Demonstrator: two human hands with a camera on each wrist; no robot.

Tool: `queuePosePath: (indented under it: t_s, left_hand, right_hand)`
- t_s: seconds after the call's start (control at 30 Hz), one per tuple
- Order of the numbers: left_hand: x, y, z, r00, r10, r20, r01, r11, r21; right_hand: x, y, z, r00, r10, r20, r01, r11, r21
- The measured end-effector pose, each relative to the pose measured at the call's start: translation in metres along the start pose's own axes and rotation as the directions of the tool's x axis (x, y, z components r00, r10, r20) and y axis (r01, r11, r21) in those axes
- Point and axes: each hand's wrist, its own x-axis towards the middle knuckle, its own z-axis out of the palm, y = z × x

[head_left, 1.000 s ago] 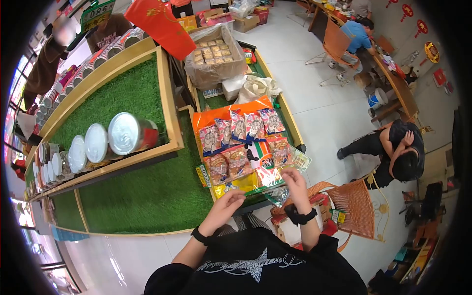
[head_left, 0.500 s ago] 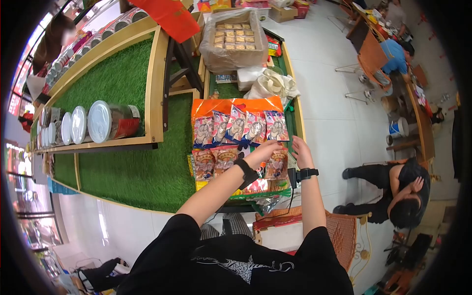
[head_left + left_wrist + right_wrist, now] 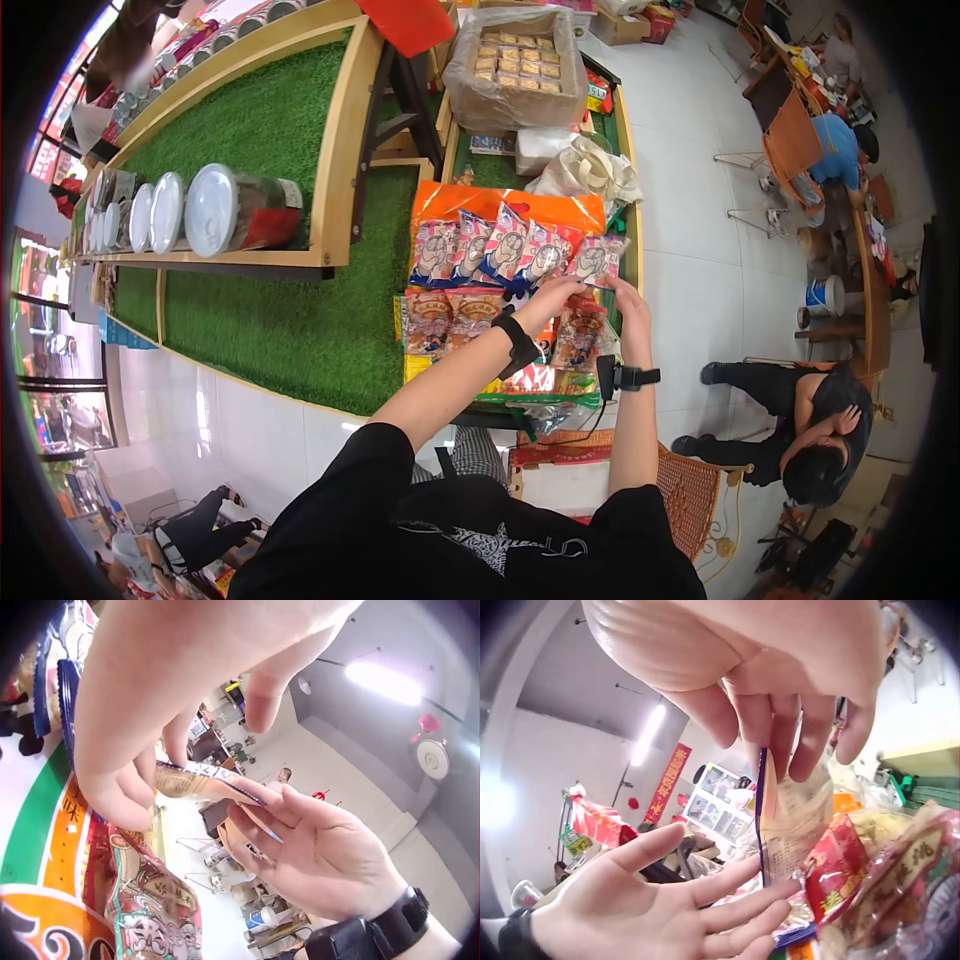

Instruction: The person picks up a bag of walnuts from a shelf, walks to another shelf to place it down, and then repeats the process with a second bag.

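Observation:
Both hands are at the rightmost pink-and-white snack packet (image 3: 598, 258) of the upper row on a large orange bag (image 3: 510, 202). My left hand (image 3: 545, 308) reaches in from the near left. In the right wrist view its fingers (image 3: 735, 896) lie straight against the packet's edge, the thumb apart. Opposite it, my right hand (image 3: 632, 320) has its fingertips on the packet, thumb also apart in the right wrist view. Between the hands the packet (image 3: 791, 817) stands tilted, its printed back showing. A brown-red snack packet (image 3: 577, 335) lies just below.
Several more packets (image 3: 505, 245) lie in rows to the left. Beyond stand a cream cloth bag (image 3: 590, 172) and a plastic-lined box (image 3: 515, 65) of small wrapped cakes. Lidded jars (image 3: 225, 210) line a raised wooden shelf at left. A wicker chair (image 3: 690, 490) stands close at right.
Both hands have moved forward from the near edge to the upper row's right end. The rightmost packet there is now shifted rightward and tilted. The head view has shifted too.

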Motion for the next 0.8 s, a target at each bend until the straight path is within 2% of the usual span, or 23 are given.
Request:
queuePosePath:
  t_s: [0.07, 0.1, 0.13, 0.2, 0.27, 0.3, 0.33, 0.37, 0.4, 0.47, 0.5, 0.53, 0.63, 0.67, 0.73, 0.77, 0.8]
  left_hand:
    - [-0.01, -0.001, -0.005, 1.0, 0.027, 0.005, -0.026, 0.997, -0.067]
    - [-0.017, 0.0, -0.009, 0.997, 0.037, 0.067, -0.031, 0.995, -0.092]
    - [-0.029, 0.006, -0.01, 0.99, 0.052, 0.129, -0.036, 0.992, -0.118]
    - [-0.063, 0.014, -0.015, 0.991, 0.05, 0.125, -0.028, 0.985, -0.17]
    - [-0.102, 0.013, -0.026, 0.984, 0.132, 0.124, -0.085, 0.942, -0.326]
    - [-0.123, 0.01, -0.034, 0.97, 0.165, 0.177, -0.084, 0.914, -0.396]
    - [-0.145, 0.005, -0.045, 0.953, 0.204, 0.225, -0.079, 0.883, -0.463]
    - [-0.169, -0.004, -0.061, 0.959, 0.179, 0.219, -0.065, 0.894, -0.443]
    - [-0.193, -0.014, -0.078, 0.965, 0.153, 0.21, -0.051, 0.904, -0.425]
    - [-0.255, -0.029, -0.103, 0.98, 0.178, 0.084, -0.126, 0.896, -0.425]
    - [-0.287, -0.036, -0.115, 0.979, 0.204, 0.022, -0.18, 0.904, -0.388]
    - [-0.316, -0.046, -0.127, 0.972, 0.23, -0.042, -0.23, 0.908, -0.35]
    - [-0.398, -0.083, -0.16, 0.946, 0.259, -0.193, -0.308, 0.905, -0.294]
    - [-0.424, -0.093, -0.165, 0.936, 0.269, -0.228, -0.33, 0.896, -0.298]
    - [-0.472, -0.117, -0.176, 0.88, 0.377, -0.289, -0.434, 0.885, -0.167]
    - [-0.492, -0.129, -0.179, 0.853, 0.41, -0.323, -0.471, 0.871, -0.136]
    - [-0.512, -0.139, -0.182, 0.835, 0.415, -0.36, -0.487, 0.863, -0.133]
  right_hand:
    - [-0.021, -0.008, 0.009, 0.982, -0.187, 0.01, 0.187, 0.981, -0.056]
    - [-0.033, -0.015, 0.013, 0.973, -0.23, 0.02, 0.231, 0.972, -0.041]
    - [-0.049, -0.026, 0.019, 0.975, -0.223, 0.017, 0.224, 0.974, -0.036]
    - [-0.082, -0.038, 0.029, 0.966, -0.257, 0.035, 0.257, 0.966, 0.014]
    - [-0.12, -0.055, 0.046, 0.952, -0.273, 0.138, 0.263, 0.961, 0.085]
    - [-0.137, -0.054, 0.056, 0.951, -0.261, 0.165, 0.251, 0.965, 0.078]
    - [-0.157, -0.062, 0.069, 0.936, -0.235, 0.261, 0.221, 0.972, 0.08]
    - [-0.172, -0.058, 0.083, 0.915, -0.251, 0.315, 0.238, 0.968, 0.08]
    - [-0.192, -0.074, 0.102, 0.888, -0.17, 0.427, 0.136, 0.985, 0.108]
    - [-0.219, -0.064, 0.129, 0.827, -0.068, 0.558, 0.113, 0.992, -0.047]
    - [-0.23, -0.058, 0.148, 0.755, -0.071, 0.652, 0.096, 0.995, -0.003]
    - [-0.24, -0.042, 0.163, 0.7, -0.048, 0.713, 0.107, 0.994, -0.037]
    - [-0.274, -0.031, 0.216, 0.568, 0.02, 0.823, 0.082, 0.993, -0.081]
    - [-0.284, -0.022, 0.231, 0.536, 0.022, 0.844, 0.085, 0.993, -0.08]
    - [-0.305, -0.006, 0.265, 0.52, 0.145, 0.842, 0.011, 0.984, -0.176]
    - [-0.316, -0.005, 0.283, 0.53, 0.181, 0.829, 0.096, 0.958, -0.271]
    - [-0.33, -0.006, 0.302, 0.494, 0.183, 0.85, 0.105, 0.958, -0.268]
